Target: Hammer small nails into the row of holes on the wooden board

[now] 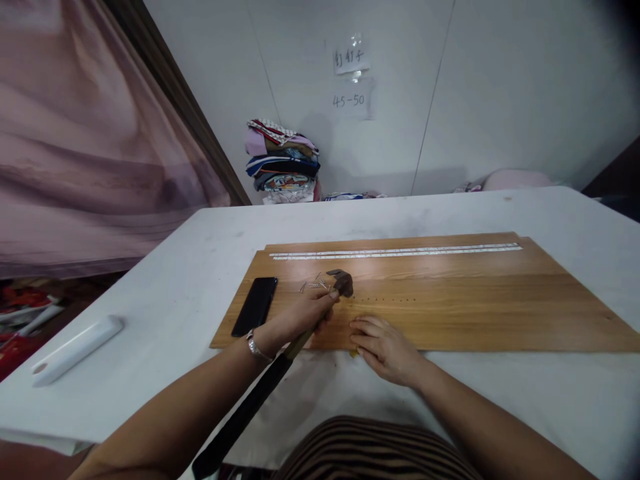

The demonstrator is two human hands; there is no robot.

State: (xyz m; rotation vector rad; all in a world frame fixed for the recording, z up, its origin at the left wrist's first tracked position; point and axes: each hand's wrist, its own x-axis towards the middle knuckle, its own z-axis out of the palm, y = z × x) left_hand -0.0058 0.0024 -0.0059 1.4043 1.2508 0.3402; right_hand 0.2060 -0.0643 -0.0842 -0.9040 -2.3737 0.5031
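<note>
My left hand [316, 310] is closed around a claw hammer [265, 387] just below its metal head. The hammer's black grip slants down to the lower left under my forearm. My right hand [383, 347] lies over the front edge of the wooden board [475, 320], fingers spread and touching it. A small yellow thing [353, 353] shows by its fingertips; what it is I cannot tell. Several loose nails [315, 285] lie on the board left of the hammer head. A row of small dark dots [384, 300] runs to its right, too small to tell whether holes or nail heads.
A black phone [255, 307] lies on the board's left end. Two white marked strips [400, 253] run along its far side. On the white table [165, 280] is a long white plastic object [77, 350]. Folded clothes [284, 160] are stacked by the wall, and a pink curtain [100, 133] hangs left.
</note>
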